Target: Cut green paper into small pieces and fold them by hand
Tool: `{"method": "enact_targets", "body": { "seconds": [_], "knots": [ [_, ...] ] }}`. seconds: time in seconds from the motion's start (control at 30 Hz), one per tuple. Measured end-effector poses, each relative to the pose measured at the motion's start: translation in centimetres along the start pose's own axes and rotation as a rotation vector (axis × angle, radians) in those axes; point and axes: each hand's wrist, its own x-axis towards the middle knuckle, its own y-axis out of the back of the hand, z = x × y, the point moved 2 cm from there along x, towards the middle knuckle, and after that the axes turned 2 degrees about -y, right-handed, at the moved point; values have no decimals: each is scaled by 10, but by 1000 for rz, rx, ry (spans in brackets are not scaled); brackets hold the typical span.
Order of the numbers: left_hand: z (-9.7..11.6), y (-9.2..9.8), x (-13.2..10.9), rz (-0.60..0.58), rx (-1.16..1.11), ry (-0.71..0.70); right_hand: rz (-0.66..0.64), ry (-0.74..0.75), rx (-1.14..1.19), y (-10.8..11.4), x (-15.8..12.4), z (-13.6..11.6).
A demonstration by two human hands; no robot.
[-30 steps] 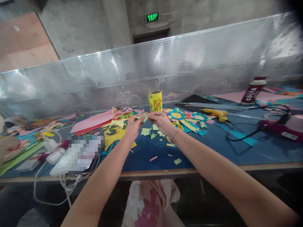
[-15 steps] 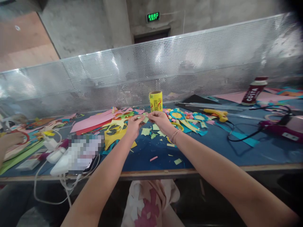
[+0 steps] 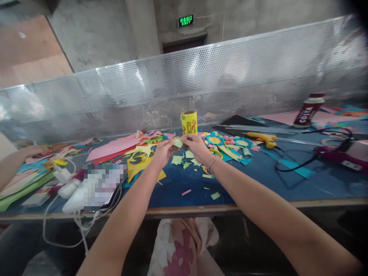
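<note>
Between my two hands is a small piece of light green paper (image 3: 178, 143), held up over the blue table. My left hand (image 3: 163, 151) pinches its left side, fingertips closed. My right hand (image 3: 196, 146), with a bracelet at the wrist, pinches the right side. Below them lie light green paper scraps (image 3: 177, 160). Left of my hands is a yellow sheet (image 3: 136, 168) with holes cut out of it. On the right sit blue-and-yellow paper flowers (image 3: 215, 139). Directly behind my hands stands a yellow printed roll (image 3: 189, 122).
A yellow glue gun (image 3: 263, 139) with a black cord lies to the right, near a Costa bottle (image 3: 309, 110). Pink sheets (image 3: 115, 147), a phone (image 3: 115, 191) and white cables are at left. A co-worker's hand (image 3: 37, 150) reaches in from the left. A perforated metal screen (image 3: 161, 84) stands behind.
The green paper has turned and shows more of its face between my fingertips. The co-worker's arm at the left has reached farther onto the table.
</note>
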Motion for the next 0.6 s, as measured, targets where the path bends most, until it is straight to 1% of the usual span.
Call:
{"method": "enact_targets", "body": {
  "seconds": [0.23,0.33,0.43,0.5,0.6],
  "knots": [
    [-4,-1,-1,-3,93,-43,-15,-29,-108,2,-1,2],
    [-4,0,-1,38,184,-54,-11,-47,-161,4,-3,-4],
    [-2,3,0,82,276,-62,-65,-34,-240,5,-4,-10],
    [-2,4,1,74,343,-67,-99,-18,-280,6,-4,-11],
    [-2,6,2,42,484,-98,-107,27,-336,6,-2,-8]
  ]
}}
